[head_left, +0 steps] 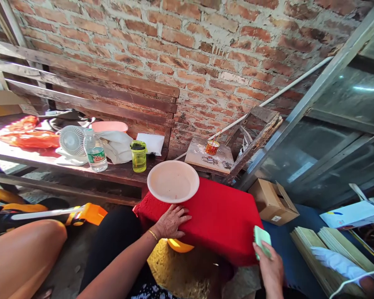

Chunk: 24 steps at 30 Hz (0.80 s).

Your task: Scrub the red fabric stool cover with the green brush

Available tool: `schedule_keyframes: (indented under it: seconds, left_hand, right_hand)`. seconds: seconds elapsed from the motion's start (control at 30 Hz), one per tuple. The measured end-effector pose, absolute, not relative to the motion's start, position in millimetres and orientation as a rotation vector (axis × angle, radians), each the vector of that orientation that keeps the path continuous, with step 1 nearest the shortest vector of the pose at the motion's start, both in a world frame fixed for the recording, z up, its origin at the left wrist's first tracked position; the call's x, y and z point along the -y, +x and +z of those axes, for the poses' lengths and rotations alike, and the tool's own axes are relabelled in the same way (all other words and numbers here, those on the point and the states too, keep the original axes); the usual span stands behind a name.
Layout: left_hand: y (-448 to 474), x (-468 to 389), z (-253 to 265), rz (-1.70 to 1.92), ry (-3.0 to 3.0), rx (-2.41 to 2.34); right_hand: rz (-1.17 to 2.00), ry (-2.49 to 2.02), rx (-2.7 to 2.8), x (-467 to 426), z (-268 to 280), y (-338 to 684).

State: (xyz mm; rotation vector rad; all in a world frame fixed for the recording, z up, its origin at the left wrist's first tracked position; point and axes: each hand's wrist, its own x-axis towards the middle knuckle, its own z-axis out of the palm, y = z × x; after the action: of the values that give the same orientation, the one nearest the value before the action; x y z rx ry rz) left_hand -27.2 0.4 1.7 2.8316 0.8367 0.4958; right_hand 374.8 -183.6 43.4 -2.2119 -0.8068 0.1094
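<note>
My left hand (171,222), with a gold bracelet at the wrist, lies flat on the near edge of the red cloth (220,216), fingers stretched out and holding nothing. Just beyond its fingertips stands a pale wide basin (173,181) with a few small specks on its bottom. At the right end of the cloth, my right hand (271,263) is closed around a mint-green rectangular object (262,238). Its kind I cannot make out. The object is held at the cloth's corner; whether it touches the cloth I cannot tell.
A wooden bench (124,172) at the left carries a water bottle (95,151), a yellow-green bottle (139,157) and a small fan (72,140). A cardboard box (272,201) stands right of the cloth. Another person's bare leg (25,253) shows at lower left.
</note>
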Motion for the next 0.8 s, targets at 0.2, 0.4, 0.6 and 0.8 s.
schedule_keyframes:
  seconds: [0.2,0.4,0.6,0.8]
  left_hand:
    - [-29,-3,1,0.447,2.817,-0.828]
    - [-29,-4,0,0.464,2.81,-0.824]
    - [-26,0,7,0.438,2.79,-0.834]
    - [-23,6,15,0.439,2.816,-0.832]
  right_hand:
    - [0.358,-1.818,1.427,137,37,239]
    - [0.372,-1.918,1.438,136,41,255]
    - [0.077,-2.29,0.984,182,45,377]
    - [-0.105,-2.52,0.786,205,47,415]
